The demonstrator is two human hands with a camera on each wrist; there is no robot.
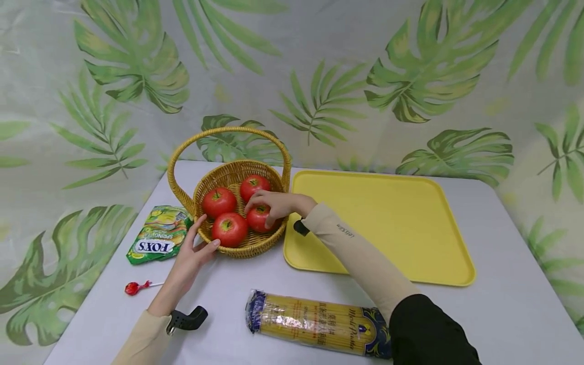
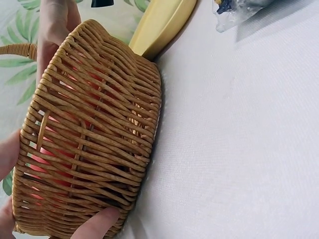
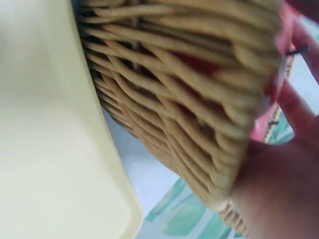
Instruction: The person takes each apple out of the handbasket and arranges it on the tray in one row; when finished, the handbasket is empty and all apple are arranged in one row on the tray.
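Wicker basket [image 1: 248, 251] with an arched handle [image 1: 228, 130], parked toward the back left of the white table [image 1: 502, 243], and four red fruits are held in it. The right-front fruit [image 1: 256, 219] is pinched by the right hand [image 1: 280, 204] — thumb on the near side, bent fingers reaching over the far side. Whether it's been lifted off the basket floor can't really be told, but it's down inside the rim anyway. How the lower fingers are set can't be made out either, since they're blurred up close.

The near-left rim is gripped by the left hand [image 1: 189, 261]: thumb and index finger are spread apart along the edge, and another finger is pressed against the outside weave, as caught by the left wrist view.

Just right of the basket a yellow tray [image 1: 378, 223] is laid flat; whether the two touch can't be told. On the left, a green FOX'S packet [image 1: 159, 234] is set beside the basket, printed name upside down from here, with a red-wrapped lollipop [image 1: 132, 288] nearer the front. A clear pack of long pasta [image 1: 315, 324] is laid along the front, its right end partly covered by the dark right sleeve [image 1: 429, 329].
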